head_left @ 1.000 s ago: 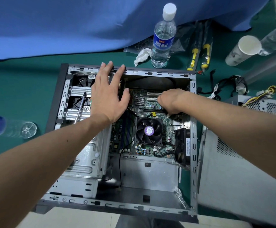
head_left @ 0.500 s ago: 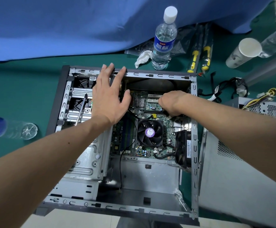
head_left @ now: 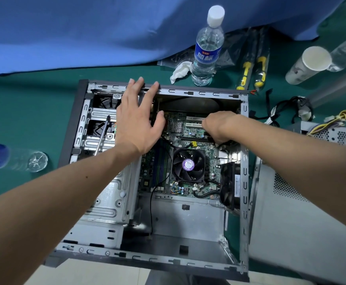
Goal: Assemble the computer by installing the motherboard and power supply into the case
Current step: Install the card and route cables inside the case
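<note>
The open grey computer case (head_left: 244, 182) lies on its side on the green mat. Inside lies the green motherboard (head_left: 211, 161) with its black CPU fan (head_left: 188, 164). My left hand (head_left: 137, 122) is spread flat, its fingertips resting on the case's far rim. My right hand (head_left: 217, 126) reaches in from the right with fingers curled down on the motherboard's far right part, beside the white expansion slots; the fingertips are hidden. The power supply (head_left: 336, 136), a perforated grey box with yellow wires, sits outside the case at the right edge.
A screwdriver (head_left: 103, 136) lies across the drive cage on the case's left. A grey side panel (head_left: 281, 233) lies right of the case. Behind the case are a water bottle (head_left: 207, 48), a tissue (head_left: 180, 70), bagged yellow-handled screwdrivers (head_left: 248, 73), a paper cup (head_left: 308, 64) and black cables (head_left: 291, 112). Another bottle (head_left: 7, 157) lies at left.
Both hands stay almost where they were. My left fingertips have crept slightly further onto the far rim; the right hand stays curled on the board.
</note>
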Demonstrator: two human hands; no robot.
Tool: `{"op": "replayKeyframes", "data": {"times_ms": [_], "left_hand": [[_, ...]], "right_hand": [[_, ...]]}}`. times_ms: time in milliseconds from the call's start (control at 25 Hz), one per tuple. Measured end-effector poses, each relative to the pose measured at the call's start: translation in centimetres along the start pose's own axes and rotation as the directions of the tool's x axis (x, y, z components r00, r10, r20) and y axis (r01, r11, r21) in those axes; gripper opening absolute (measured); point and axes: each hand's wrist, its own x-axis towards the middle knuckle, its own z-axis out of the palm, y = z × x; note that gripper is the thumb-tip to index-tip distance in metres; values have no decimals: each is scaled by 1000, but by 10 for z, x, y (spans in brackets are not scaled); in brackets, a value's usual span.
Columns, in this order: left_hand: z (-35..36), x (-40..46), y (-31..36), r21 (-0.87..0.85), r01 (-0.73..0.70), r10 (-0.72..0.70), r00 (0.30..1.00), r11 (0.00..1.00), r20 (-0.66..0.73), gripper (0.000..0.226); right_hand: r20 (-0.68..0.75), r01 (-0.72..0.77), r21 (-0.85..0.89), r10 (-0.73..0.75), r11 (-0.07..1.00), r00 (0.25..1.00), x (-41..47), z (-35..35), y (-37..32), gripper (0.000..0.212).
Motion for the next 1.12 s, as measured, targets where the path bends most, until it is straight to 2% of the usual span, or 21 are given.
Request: {"op": "replayKeyframes", "data": {"times_ms": [1120], "left_hand": [[-1, 0, 3, -10, -5, 5, 1000, 1000, -5, 61]], "right_hand": [[-41, -17, 59, 19, 998, 999, 2, 5, -1, 15]]}}
